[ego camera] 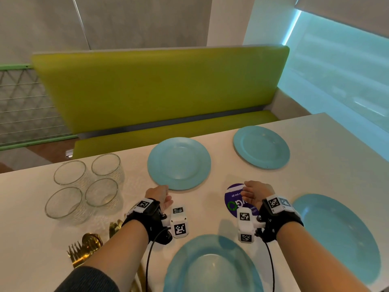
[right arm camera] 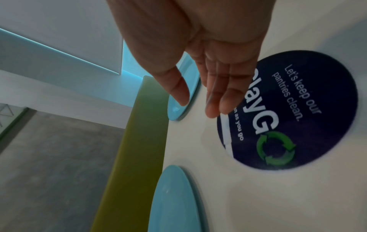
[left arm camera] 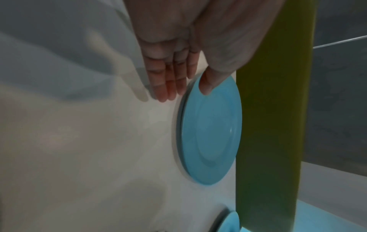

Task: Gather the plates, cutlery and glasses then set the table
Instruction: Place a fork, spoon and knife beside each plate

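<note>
Several blue plates lie on the white table (ego camera: 326, 144): far left (ego camera: 179, 163), far right (ego camera: 261, 146), near right (ego camera: 336, 237) and near centre (ego camera: 212, 264). My left hand (ego camera: 166, 191) is at the near rim of the far left plate (left arm camera: 210, 133). Its fingers (left arm camera: 164, 87) are straight beside the rim and its thumb lies over the rim. My right hand (ego camera: 245, 190) hovers open over a purple round sticker (right arm camera: 298, 117) and holds nothing. Several clear glasses (ego camera: 102, 192) stand at the left. Gold cutlery (ego camera: 88, 247) lies in front of them, partly hidden by my left arm.
A green bench (ego camera: 157, 91) runs along the far side of the table. A bright window (ego camera: 336, 70) is at the right. A wire railing (ego camera: 25, 106) stands at the far left. The table's left edge is near the glasses.
</note>
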### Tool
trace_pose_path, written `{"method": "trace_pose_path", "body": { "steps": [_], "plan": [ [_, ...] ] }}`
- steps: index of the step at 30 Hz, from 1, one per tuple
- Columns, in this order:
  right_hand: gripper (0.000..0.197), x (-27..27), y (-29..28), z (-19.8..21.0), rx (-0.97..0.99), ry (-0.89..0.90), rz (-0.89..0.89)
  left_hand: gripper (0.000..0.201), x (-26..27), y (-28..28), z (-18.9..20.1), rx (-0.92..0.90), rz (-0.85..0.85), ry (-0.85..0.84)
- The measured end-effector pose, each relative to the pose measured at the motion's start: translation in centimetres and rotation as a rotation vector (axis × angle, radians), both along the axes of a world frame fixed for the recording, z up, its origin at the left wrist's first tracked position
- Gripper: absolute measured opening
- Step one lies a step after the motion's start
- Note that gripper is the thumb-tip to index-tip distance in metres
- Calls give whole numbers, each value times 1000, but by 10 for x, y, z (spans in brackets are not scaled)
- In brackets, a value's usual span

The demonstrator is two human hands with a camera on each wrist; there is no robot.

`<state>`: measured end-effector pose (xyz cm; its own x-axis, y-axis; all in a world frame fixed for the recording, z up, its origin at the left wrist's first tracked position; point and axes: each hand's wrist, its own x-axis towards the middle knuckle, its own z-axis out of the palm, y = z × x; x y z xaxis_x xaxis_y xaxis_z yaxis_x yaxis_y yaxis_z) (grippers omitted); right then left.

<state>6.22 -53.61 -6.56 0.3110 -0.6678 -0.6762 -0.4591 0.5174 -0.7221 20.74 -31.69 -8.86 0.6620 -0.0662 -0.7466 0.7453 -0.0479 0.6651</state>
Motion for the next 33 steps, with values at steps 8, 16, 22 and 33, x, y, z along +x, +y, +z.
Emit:
{"method": "trace_pose_path", "body": {
  "steps": [8, 16, 22, 33],
  "plan": [
    [19, 10, 97, 32, -7, -54, 181, 21, -42, 68, 20, -47, -138, -17],
    [10, -2, 252, 20, -233, 65, 641, 10, -61, 186, 31, 155, -371, -265],
    [26, -13, 332, -1, -506, 249, 798, 12, -71, 255, 16, 369, -465, -325],
    [31, 2, 384, -24, -663, 426, 1026, 42, -79, 289, -14, 571, -580, -253]
  ]
}}
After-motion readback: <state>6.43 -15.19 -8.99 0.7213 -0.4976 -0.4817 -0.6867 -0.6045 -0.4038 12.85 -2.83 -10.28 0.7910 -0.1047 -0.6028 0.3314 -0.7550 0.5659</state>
